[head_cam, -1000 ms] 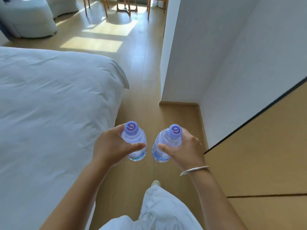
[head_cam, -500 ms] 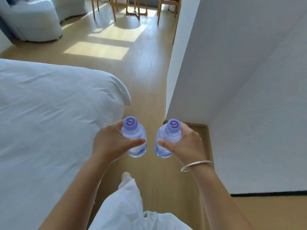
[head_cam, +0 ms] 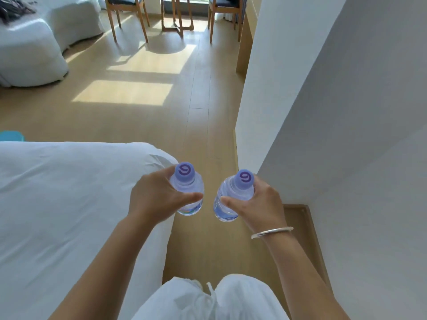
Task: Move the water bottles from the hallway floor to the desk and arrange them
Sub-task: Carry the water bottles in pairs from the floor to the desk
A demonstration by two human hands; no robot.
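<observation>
Purple-capped water bottles, one per hand, both upright and carried over the wood floor; left hand wrapped round the left bottle, right hand wrapped round the right bottle, bottles near each other but apart; versus a second ago the wardrobe panel on the right has dropped out of view, bed corner now level with the hands, chairs and sunlit room now larger ahead; grips unchanged; my read: mid-transit out of the hallway; desk not identifiable yet, so placing and arranging remain.
</observation>
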